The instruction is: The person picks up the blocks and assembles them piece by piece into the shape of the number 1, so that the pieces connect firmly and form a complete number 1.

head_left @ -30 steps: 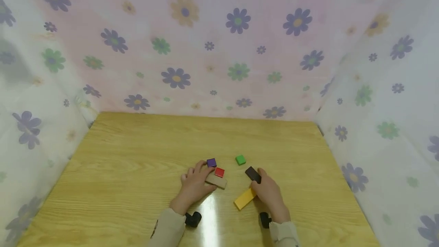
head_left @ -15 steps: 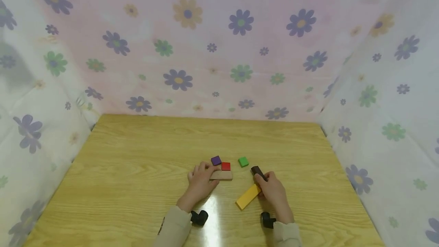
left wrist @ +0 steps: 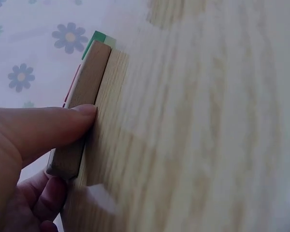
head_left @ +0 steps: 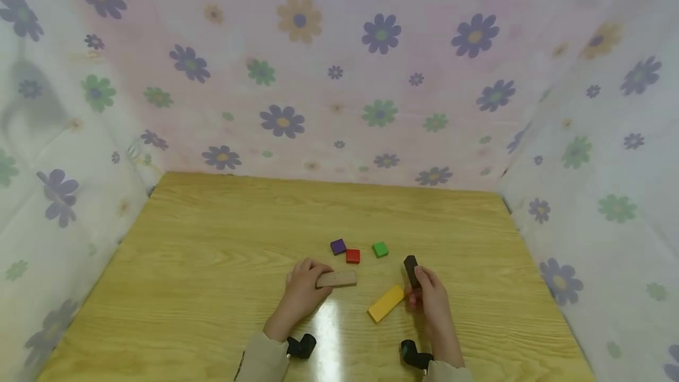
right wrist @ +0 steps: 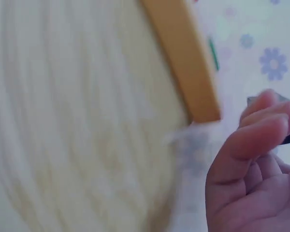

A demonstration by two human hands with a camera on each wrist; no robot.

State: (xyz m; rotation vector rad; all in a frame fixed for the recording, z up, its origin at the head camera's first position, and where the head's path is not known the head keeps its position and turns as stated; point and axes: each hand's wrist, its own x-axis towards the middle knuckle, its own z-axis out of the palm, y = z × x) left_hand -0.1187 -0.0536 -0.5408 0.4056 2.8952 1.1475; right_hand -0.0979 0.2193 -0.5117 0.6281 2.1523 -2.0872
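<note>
Left hand [head_left: 306, 289] pinches tan block [head_left: 339, 279] by its left end, thumb on near side, presumably to steady it with right end left free. Farther off, purple block [head_left: 338, 246] and red block [head_left: 352, 256], nearly corner to corner; green block [head_left: 380, 249] apart, to their right. Nearer, yellow block [head_left: 387, 304] lies slantwise, unheld. Rightmost, dark block [head_left: 411, 271], pinched near its near end by right hand [head_left: 434, 299], probably so far end clears the fingers.

Flowered sheeting [head_left: 233, 22] rises behind the wood-grained tabletop [head_left: 239, 217].
</note>
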